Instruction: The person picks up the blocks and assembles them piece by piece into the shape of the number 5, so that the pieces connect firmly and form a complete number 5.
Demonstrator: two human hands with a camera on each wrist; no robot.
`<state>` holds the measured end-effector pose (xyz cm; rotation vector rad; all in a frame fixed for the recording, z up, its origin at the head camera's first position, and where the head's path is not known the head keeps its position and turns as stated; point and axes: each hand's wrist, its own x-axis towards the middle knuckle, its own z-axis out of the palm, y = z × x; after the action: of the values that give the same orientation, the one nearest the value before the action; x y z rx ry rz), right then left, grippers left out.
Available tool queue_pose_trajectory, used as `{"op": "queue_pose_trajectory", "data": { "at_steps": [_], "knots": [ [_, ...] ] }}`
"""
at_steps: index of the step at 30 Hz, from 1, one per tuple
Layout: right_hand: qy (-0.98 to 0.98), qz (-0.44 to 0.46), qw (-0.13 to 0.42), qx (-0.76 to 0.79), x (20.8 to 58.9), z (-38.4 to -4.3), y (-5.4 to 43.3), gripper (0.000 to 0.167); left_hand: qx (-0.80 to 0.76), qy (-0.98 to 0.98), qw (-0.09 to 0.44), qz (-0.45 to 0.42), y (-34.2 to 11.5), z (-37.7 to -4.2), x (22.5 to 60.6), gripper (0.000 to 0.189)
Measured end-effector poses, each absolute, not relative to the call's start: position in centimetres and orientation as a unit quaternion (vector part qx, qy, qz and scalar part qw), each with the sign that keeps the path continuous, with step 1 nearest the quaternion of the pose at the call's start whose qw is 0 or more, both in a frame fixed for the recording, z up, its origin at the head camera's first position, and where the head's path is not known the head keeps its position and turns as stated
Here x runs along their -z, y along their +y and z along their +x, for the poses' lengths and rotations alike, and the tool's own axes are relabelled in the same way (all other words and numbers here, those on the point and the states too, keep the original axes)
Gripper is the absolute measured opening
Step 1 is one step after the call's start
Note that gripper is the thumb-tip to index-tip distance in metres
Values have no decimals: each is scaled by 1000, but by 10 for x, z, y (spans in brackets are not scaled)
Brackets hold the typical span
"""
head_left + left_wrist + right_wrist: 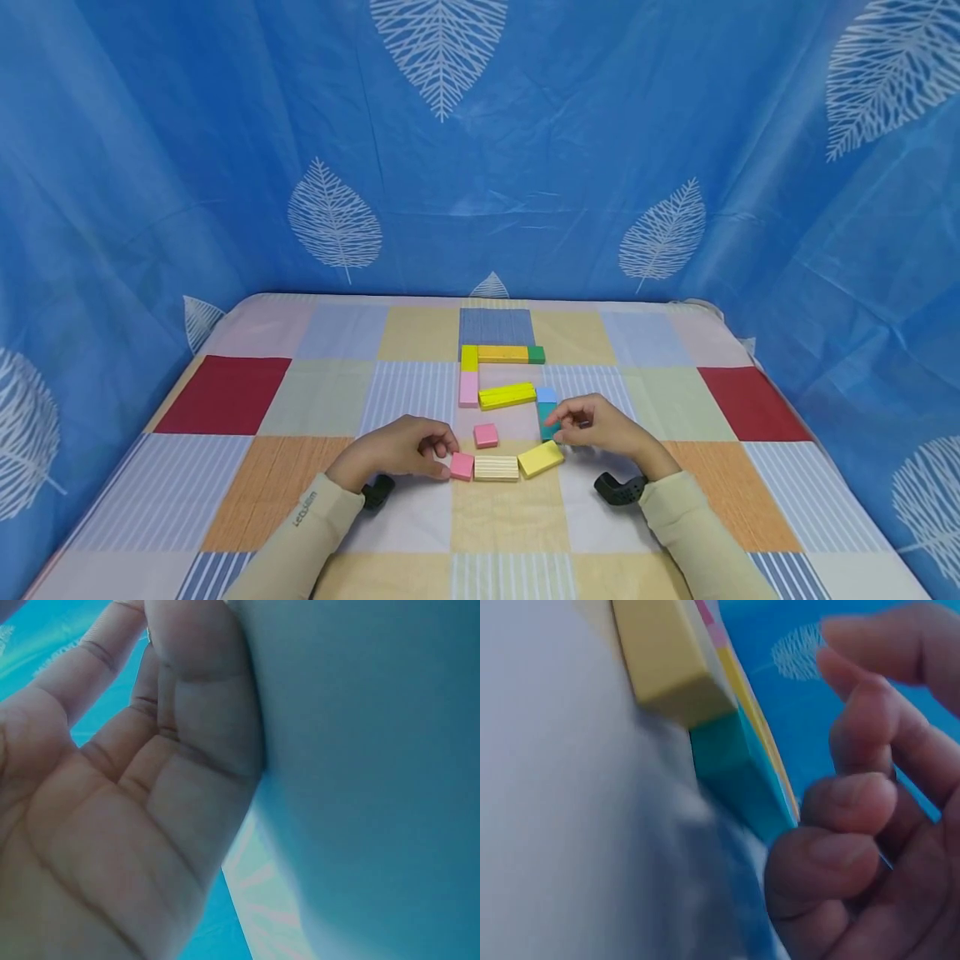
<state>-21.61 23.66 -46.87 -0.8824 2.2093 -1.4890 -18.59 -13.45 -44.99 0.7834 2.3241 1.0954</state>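
Observation:
In the head view my left hand [408,450] pinches the left end of a pink block [462,467], the leftmost of the front row. The left wrist view shows the palm and bent fingers, but no block. Beside that pink block lies a striped, pale wooden block [496,468], then a tilted yellow block [541,459]. My right hand [600,427] hovers at the right of the teal block [549,422], its fingers loosely bent. No block is held there in the right wrist view, where the yellow block [671,660] and teal block [735,769] stand to the left.
Another pink block [486,435] lies alone inside the outline. Behind it are a bright yellow block [507,396], a light blue block [547,395], a long pink block [468,389], a yellow piece [469,358], an orange block [502,354] and a green one [536,355]. Blue curtains surround the patchwork cloth.

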Motion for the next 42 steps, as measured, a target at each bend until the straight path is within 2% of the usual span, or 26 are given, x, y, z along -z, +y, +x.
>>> {"op": "queue_pose_trajectory", "data": {
  "at_steps": [8, 21, 37, 42],
  "knots": [
    [747, -343, 226, 523, 474, -218, 247, 25, -398, 842, 229, 284, -134, -187, 453, 21],
    [768, -336, 210, 503, 478, -221, 247, 22, -389, 847, 216, 290, -136, -186, 445, 21],
    [759, -332, 222, 514, 482, -220, 247, 23, -400, 842, 239, 271, -135, -189, 448, 23],
    [762, -326, 224, 513, 483, -219, 249, 24, -394, 855, 209, 266, -130, -194, 445, 21]
  ]
}}
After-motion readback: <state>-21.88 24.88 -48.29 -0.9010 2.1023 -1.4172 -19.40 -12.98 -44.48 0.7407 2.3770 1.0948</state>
